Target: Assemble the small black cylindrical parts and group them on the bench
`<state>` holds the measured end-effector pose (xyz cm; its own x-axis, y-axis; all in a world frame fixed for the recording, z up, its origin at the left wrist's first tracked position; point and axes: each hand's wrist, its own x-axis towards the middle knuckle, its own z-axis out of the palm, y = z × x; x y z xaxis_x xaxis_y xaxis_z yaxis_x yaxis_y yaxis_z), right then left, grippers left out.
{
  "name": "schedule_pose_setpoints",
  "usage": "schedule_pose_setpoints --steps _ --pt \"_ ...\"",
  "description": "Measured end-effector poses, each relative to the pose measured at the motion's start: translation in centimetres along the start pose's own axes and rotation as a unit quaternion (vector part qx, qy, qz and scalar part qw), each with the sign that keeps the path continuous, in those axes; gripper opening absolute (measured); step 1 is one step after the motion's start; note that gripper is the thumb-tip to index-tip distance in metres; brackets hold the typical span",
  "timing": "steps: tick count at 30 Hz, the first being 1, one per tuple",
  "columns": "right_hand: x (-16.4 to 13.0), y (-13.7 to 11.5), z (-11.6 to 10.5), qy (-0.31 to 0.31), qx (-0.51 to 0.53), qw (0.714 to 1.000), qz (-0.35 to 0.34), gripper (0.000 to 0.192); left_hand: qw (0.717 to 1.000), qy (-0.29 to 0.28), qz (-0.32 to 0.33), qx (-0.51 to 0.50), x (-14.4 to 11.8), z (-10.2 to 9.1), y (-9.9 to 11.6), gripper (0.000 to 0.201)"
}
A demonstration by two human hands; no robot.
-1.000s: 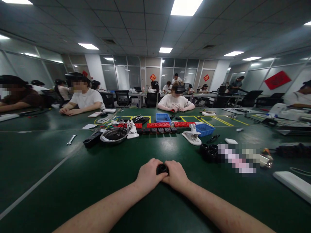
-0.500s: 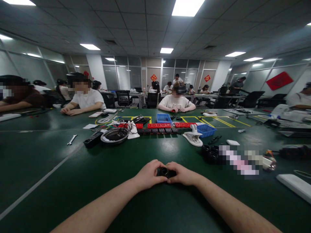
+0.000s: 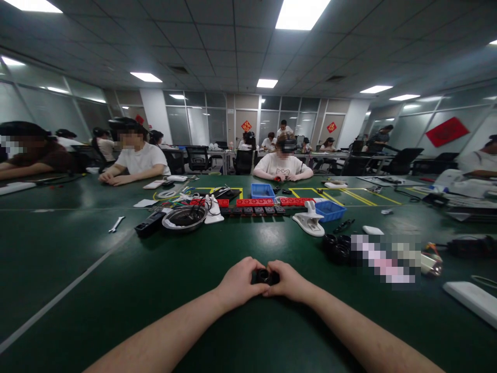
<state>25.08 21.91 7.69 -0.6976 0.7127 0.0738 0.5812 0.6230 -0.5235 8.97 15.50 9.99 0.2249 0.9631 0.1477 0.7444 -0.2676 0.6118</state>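
Between my two hands is a small black part with a round, lens-like ring [image 3: 264, 275] facing up towards me. My left hand [image 3: 239, 280] is closed on its left side, thumb low and fingers curled behind. On the other side my right hand [image 3: 289, 281] grips it the same way, and the thumbs almost meet in front of the part. Much of it is hidden by the fingers, so its exact kind cannot be made out. Both hands are low over the green tabletop [image 3: 194, 321].
Ahead lie red socket strips [image 3: 254, 202], blue trays [image 3: 329, 210], a white clamp stand [image 3: 309, 221] and a round metal dish [image 3: 183, 219]. A wrench [image 3: 116, 224] is at left. Black round parts [image 3: 337, 248] and a white bar [image 3: 471, 298] sit right. A co-worker [image 3: 282, 160] sits opposite.
Both hands keep hold of the black part. My right-hand fingers have shifted slightly, and a little more of the part shows between the hands.
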Motion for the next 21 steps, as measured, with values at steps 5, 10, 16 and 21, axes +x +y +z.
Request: schedule_pose_setpoints --steps 5,10,16,21 --pt "-0.3 -1.6 1.4 0.07 -0.163 0.984 0.034 0.025 0.996 0.057 -0.054 0.038 -0.1 0.8 0.3 0.029" --pt "-0.6 -1.5 1.2 0.094 -0.155 0.983 0.019 0.034 0.997 0.048 -0.023 0.047 0.1 0.4 -0.1 0.029" --pt "-0.4 0.1 -0.8 -0.038 0.003 0.993 -0.109 0.033 0.998 -0.034 0.054 -0.009 0.2 -0.8 -0.9 0.031" --pt "-0.3 0.7 -1.6 -0.081 0.077 0.984 -0.138 0.022 0.998 -0.044 0.045 -0.032 0.3 -0.6 -1.2 0.036"
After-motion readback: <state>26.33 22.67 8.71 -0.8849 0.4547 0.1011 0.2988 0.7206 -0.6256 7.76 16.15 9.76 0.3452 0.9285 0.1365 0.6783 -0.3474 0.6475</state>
